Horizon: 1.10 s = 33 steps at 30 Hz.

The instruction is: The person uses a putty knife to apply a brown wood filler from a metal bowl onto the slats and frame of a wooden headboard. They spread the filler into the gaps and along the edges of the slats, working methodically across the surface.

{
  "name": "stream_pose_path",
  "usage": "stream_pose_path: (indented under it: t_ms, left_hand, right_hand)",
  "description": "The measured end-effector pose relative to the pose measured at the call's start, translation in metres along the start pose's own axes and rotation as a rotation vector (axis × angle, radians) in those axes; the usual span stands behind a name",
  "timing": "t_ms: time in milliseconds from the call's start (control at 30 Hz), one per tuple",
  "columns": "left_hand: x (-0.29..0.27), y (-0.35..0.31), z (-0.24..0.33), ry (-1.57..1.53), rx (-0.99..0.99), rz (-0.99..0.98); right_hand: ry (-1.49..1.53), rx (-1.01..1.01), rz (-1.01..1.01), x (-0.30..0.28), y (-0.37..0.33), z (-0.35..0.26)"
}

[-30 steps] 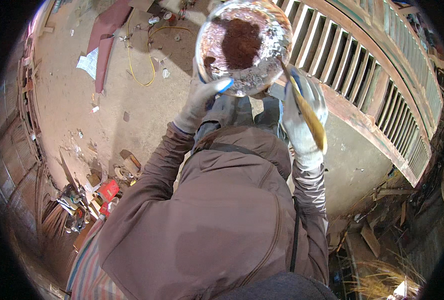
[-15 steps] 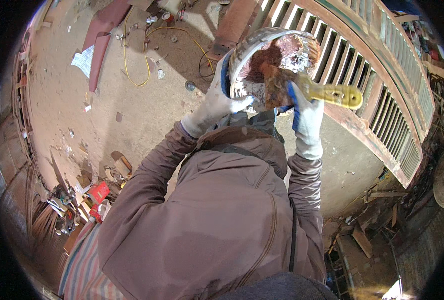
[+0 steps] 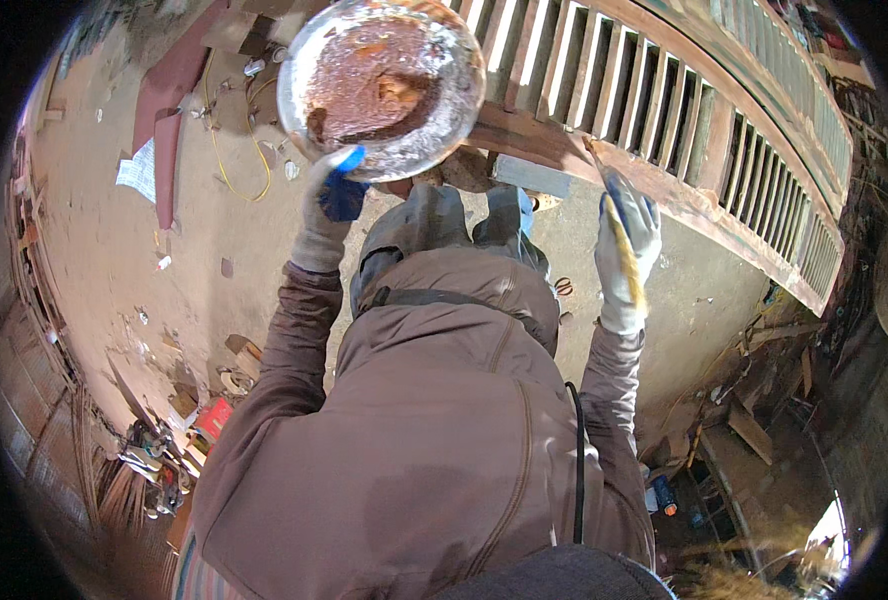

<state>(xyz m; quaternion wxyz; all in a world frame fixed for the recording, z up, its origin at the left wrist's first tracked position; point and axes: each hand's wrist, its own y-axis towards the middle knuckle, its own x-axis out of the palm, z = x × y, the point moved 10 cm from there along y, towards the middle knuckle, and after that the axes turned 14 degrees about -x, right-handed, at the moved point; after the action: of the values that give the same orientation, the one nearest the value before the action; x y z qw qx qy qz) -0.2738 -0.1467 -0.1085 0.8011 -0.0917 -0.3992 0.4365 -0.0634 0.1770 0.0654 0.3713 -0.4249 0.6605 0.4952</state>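
Observation:
My left hand (image 3: 332, 205), in a white glove with blue palm and fingertips, grips the near rim of a round tub (image 3: 296, 60), thumb over the edge. Thick reddish-brown paste (image 3: 364, 85) lies inside, with whitish smears round the walls. My right hand (image 3: 632, 235), gloved the same way, is closed round a flat paintbrush (image 3: 624, 245) with a yellow handle, turned edge-on. Its far tip reaches the near rail of a slatted wooden shutter (image 3: 704, 150); I cannot tell whether it touches. The right fingers partly hide the brush.
A yellow cord (image 3: 214, 150) and a dark red sheet (image 3: 169, 130) lie on the floor at left. A grey block (image 3: 531, 175) sits under the shutter's near edge. Scissors (image 3: 563, 287) lie by my legs. Clutter with a red box (image 3: 214, 418) is at lower left.
The tub has moved left and away, tilting so its inside faces up. The paintbrush has left the tub, gone right to the shutter's edge and turned edge-on.

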Motion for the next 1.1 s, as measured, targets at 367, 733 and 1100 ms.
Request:
stream_pose_path:
  t_ms: [367, 733, 1100]
  left_hand:
    - [0.008, 0.002, 0.028, 0.524, 0.319, 0.052]
    - [0.01, 0.009, 0.025, 0.178, 0.183, -0.085]
    - [0.007, 0.006, 0.034, 0.556, 0.294, 0.005]
  right_hand:
    - [-0.233, 0.054, -0.107, 0.066, -0.05, 0.049]
    - [0.011, -0.019, -0.033, 0.051, -0.03, 0.069]
    - [0.068, -0.046, -0.066, 0.034, -0.028, 0.061]
